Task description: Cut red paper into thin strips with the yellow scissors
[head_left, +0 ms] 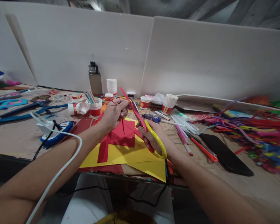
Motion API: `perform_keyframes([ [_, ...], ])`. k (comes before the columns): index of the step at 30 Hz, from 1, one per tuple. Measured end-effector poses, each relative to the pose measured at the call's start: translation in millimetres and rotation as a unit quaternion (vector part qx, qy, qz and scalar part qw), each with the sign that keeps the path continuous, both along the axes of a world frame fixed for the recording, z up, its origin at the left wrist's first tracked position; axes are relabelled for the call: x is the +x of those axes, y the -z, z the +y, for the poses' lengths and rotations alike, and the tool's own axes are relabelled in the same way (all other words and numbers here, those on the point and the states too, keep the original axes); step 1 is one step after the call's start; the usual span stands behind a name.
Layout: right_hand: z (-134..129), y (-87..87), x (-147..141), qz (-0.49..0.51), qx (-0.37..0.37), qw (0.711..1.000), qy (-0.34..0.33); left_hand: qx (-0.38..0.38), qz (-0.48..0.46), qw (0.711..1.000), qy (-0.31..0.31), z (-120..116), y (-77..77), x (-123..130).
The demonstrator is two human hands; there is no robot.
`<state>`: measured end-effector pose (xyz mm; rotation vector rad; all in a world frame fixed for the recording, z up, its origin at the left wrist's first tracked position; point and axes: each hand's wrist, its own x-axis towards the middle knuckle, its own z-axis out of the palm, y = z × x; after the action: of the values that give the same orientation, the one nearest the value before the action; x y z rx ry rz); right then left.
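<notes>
Over the yellow paper sheet [143,152], my right hand [152,133] is wrapped around a pair of scissors [162,145] with yellow handles. The blades point up and toward my left hand [116,115], beside a long red paper strip [137,112] that slants down to the scissors. The fingers of my left hand are pinched on red paper near the blade tips, and a thin red sliver hangs below them. Whether the blades touch the strip I cannot make out. Under both hands lie a red paper piece [126,137] and another red strip [104,151].
Paper cups [170,101], a cup of pens [94,109] and a bottle [95,81] stand behind. To the right lie markers, an orange cutter [204,149], a black phone-like slab [226,154] and colourful pipe cleaners. A white cable [70,155] crosses my left forearm.
</notes>
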<state>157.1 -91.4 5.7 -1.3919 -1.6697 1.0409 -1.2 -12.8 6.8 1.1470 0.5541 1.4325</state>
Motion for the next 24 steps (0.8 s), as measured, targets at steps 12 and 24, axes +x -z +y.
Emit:
perform_keyframes([
  [12,5.7,8.9,6.0,-0.002,0.015,1.0,-0.028,0.013,-0.01,1.0,0.01,0.4,1.5,0.1],
  [24,0.7,4.9,0.1,-0.01,0.021,1.0,0.011,0.002,-0.003,1.0,0.008,-0.5,0.0,-0.5],
])
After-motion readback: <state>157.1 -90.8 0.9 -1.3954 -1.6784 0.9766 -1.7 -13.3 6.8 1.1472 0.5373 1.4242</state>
